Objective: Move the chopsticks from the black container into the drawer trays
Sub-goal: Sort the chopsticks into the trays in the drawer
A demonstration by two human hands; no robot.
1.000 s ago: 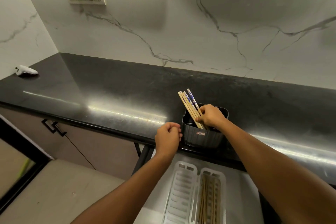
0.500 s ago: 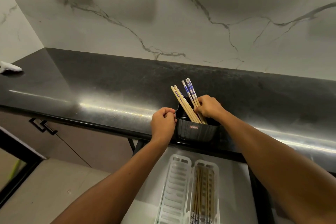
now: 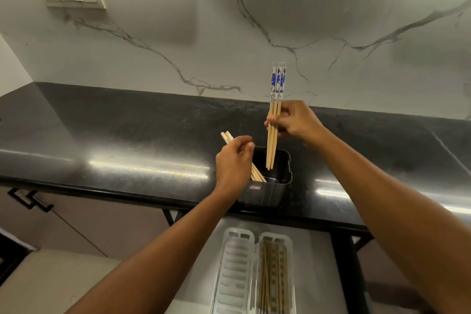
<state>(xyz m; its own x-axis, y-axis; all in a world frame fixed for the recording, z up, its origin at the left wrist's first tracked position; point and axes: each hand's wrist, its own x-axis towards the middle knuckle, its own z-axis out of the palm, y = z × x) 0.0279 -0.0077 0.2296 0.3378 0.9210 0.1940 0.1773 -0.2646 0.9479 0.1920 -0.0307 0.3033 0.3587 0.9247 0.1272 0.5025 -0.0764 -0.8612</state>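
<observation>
Right hand (image 3: pixel 297 122) pinching blue-patterned chopsticks (image 3: pixel 274 120) mid-shaft, tips below dangling over black container (image 3: pixel 270 186); left hand (image 3: pixel 233 163) closing on remaining chopsticks (image 3: pixel 257 173). Light, stiff, likely slippery.

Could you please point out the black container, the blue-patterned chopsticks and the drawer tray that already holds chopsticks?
black container (image 3: pixel 265 192): head view, on its ribbed front wall.
blue-patterned chopsticks (image 3: pixel 277 81): head view, on the patterned tops.
drawer tray holding chopsticks (image 3: pixel 288 242): head view, on its right rim.
</observation>
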